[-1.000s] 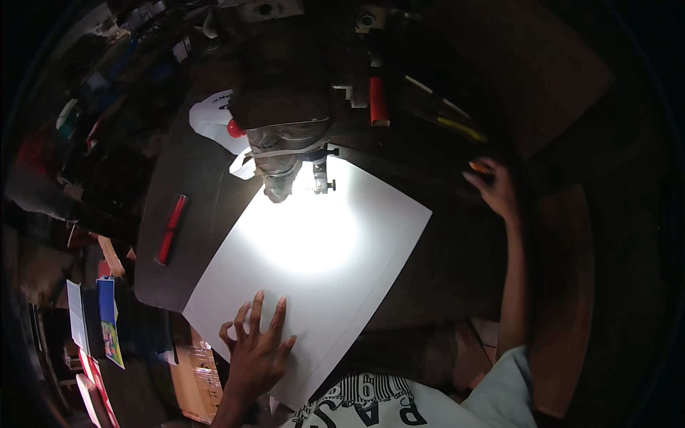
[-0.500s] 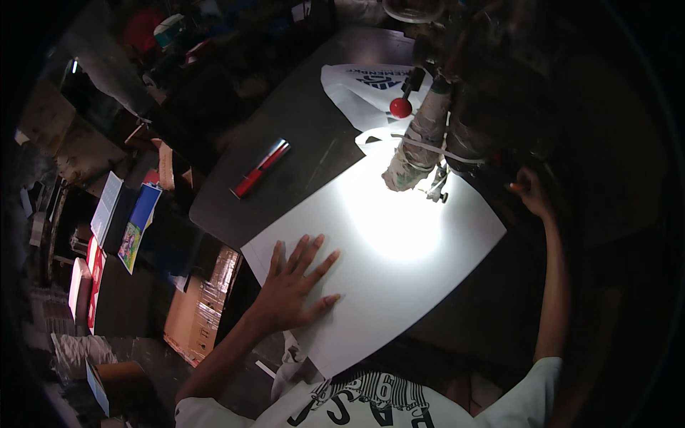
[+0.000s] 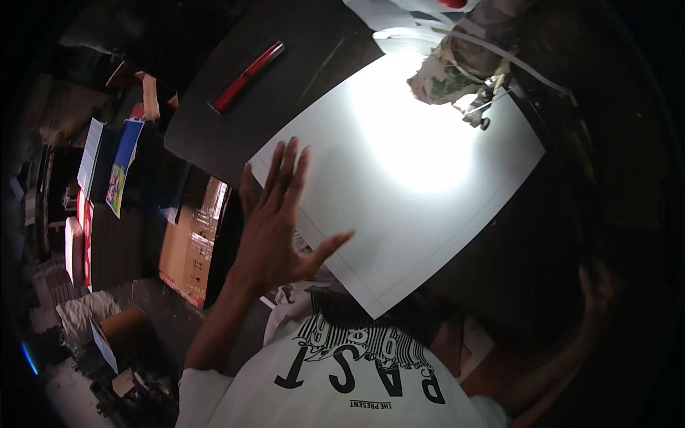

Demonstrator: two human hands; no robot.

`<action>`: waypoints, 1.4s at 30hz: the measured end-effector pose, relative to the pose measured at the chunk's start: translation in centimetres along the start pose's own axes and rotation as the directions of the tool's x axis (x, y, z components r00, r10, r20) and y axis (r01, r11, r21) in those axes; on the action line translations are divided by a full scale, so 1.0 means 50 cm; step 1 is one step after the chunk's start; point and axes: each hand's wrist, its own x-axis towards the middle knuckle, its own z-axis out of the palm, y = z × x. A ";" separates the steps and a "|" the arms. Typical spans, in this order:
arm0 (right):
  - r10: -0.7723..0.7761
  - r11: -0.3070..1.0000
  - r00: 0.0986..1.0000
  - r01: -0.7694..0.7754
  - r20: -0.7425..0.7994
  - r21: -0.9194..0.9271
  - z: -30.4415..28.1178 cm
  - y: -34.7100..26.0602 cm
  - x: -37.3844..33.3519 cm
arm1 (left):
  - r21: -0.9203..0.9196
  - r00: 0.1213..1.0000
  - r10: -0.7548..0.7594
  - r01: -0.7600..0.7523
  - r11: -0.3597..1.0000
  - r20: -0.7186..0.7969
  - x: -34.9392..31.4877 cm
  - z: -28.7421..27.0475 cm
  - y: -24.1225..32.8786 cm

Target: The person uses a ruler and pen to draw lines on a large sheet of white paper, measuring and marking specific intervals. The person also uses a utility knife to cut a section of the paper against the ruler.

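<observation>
Our right hand (image 3: 599, 292) has dropped toward our body, blurred, grip untellable | left hand (image 3: 270, 232): fingers spread over the left corner of the white sheet (image 3: 407, 235) | sheet: on the table (image 3: 203, 132), partly beneath the machine head (image 3: 437, 75) | done: faint lines (image 3: 376, 305) along two near edges | left: we cannot judge

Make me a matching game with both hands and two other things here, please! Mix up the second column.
1. left hand
2. right hand
3. pen-like stick
4. cardboard box

A. brown, with shiny patches
B. spread out over an edge of the white sheet
C. red, on the dark tabletop
D. blurred, apart from the white sheet

Right pairs: 1-B, 2-D, 3-C, 4-A
</observation>
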 end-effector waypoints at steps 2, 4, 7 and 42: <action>-0.214 0.972 0.977 0.212 0.007 0.105 -0.004 0.096 -0.089 | 0.048 0.992 -0.082 0.078 0.996 0.099 -0.043 -0.005 -0.018; -0.301 0.953 0.950 0.297 0.079 0.060 0.011 0.146 -0.156 | 0.085 0.987 -0.106 0.097 0.992 0.118 -0.049 0.019 -0.016; -0.352 0.935 0.921 0.353 0.168 0.026 0.029 0.140 -0.219 | 0.101 0.988 -0.071 0.057 0.993 0.139 -0.023 0.045 0.032; -0.431 0.901 0.902 0.431 0.015 -0.049 0.327 -0.170 -0.198 | 0.184 0.983 -0.178 0.167 0.969 0.047 0.034 0.114 0.141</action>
